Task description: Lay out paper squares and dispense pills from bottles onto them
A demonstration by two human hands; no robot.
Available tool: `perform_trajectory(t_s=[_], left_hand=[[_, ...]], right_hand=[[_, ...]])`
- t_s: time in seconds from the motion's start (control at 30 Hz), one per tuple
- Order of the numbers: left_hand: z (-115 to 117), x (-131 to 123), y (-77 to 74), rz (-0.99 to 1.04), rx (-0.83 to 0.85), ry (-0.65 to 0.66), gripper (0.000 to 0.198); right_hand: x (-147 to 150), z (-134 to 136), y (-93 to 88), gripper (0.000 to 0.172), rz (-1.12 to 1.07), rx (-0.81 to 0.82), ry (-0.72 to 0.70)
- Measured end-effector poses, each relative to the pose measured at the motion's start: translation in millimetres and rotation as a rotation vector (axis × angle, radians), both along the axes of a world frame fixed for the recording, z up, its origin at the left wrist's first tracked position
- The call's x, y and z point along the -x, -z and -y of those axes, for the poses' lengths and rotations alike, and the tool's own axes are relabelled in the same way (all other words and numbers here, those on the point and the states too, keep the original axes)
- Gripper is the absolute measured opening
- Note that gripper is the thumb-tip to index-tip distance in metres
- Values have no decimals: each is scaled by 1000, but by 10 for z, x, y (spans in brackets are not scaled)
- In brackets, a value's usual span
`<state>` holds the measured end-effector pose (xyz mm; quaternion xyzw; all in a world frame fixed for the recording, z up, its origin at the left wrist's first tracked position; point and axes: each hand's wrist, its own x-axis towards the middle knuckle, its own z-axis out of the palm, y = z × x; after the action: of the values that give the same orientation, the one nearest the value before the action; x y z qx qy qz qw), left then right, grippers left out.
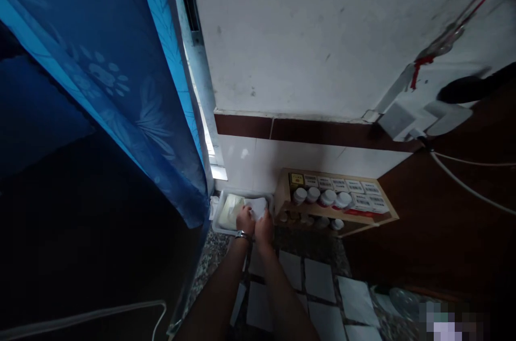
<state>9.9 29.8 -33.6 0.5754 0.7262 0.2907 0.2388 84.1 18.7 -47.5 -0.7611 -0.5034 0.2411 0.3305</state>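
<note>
Both my arms reach forward to a white tray (pixel 218 215) at the foot of the wall. My left hand (pixel 244 220), with a watch on its wrist, rests on white paper (pixel 258 204) lying in the tray beside a pale yellowish packet (pixel 229 211). My right hand (pixel 264 228) sits close beside the left, at the tray's near edge, touching the same paper. The fingers of both hands curl down onto the paper; they are small and dim here.
A small wooden shelf (pixel 387 217) with white-capped jars (pixel 327 197) and labelled boxes stands right of the tray. Several white paper sheets (pixel 318 279) lie on the speckled counter. A blue curtain (pixel 121 94) hangs at the left. A wall socket (pixel 399 120) with cables is at right.
</note>
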Motion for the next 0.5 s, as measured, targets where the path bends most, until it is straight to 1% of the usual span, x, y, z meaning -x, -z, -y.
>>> perform_trajectory(t_s=[0.13, 0.23, 0.4, 0.5], left_hand=[[-131, -4, 55, 25, -13, 176, 23], [-192, 1, 102, 40, -6, 245, 20], [-277, -2, 246, 62, 46, 239, 13], [-306, -10, 324, 86, 83, 182, 12]], right_hand=[[-30, -87, 161, 49, -49, -72, -40], [-29, -107, 243, 49, -74, -74, -59], [38, -178, 310, 47, -11, -60, -49], [51, -215, 330, 46, 49, -16, -83]])
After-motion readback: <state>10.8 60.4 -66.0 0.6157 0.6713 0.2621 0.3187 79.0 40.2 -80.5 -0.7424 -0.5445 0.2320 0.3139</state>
